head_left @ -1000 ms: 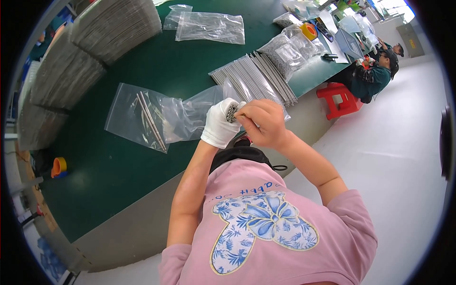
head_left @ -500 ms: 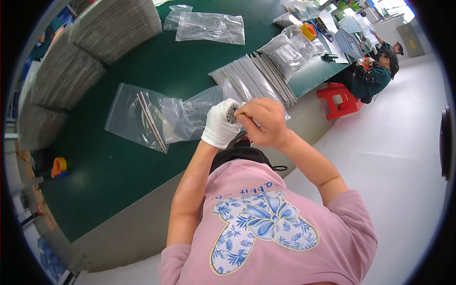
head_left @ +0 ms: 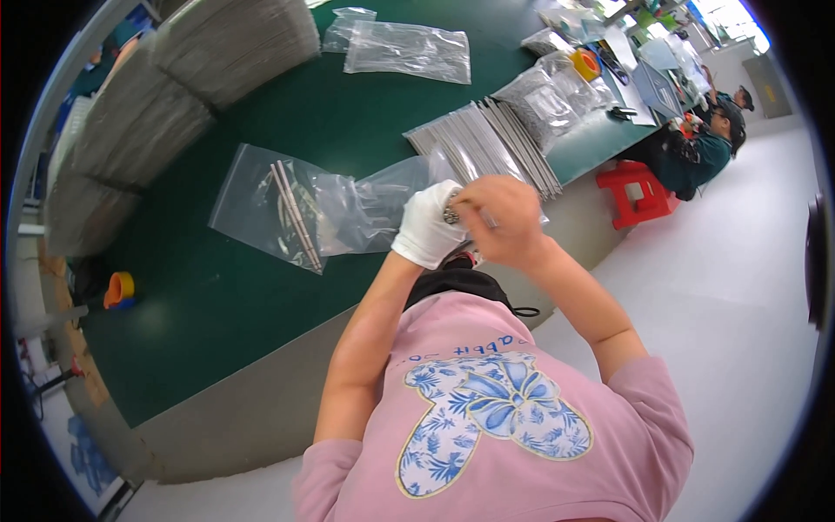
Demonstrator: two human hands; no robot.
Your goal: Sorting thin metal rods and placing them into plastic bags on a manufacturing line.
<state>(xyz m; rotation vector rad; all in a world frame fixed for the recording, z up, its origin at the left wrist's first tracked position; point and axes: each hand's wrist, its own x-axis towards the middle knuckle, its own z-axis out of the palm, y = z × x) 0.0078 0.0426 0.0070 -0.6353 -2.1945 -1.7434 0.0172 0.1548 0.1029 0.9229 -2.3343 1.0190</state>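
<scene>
My left hand [head_left: 426,224], in a white glove, is closed around a small bundle of metal parts [head_left: 451,211] held above the table's front edge. My bare right hand [head_left: 502,220] pinches at the top of that bundle, touching it. Just left of the hands a clear plastic bag [head_left: 374,209] lies on the green table [head_left: 200,304]. Beside it, another clear bag [head_left: 261,204] holds thin metal rods [head_left: 294,216].
Grey flat stacks [head_left: 487,139] lie behind the hands. Tall grey piles [head_left: 156,104] fill the far left. More clear bags [head_left: 409,50] lie at the back. An orange tape roll [head_left: 119,289] sits at the left edge. A seated person [head_left: 709,143] and red stool [head_left: 639,191] are at right.
</scene>
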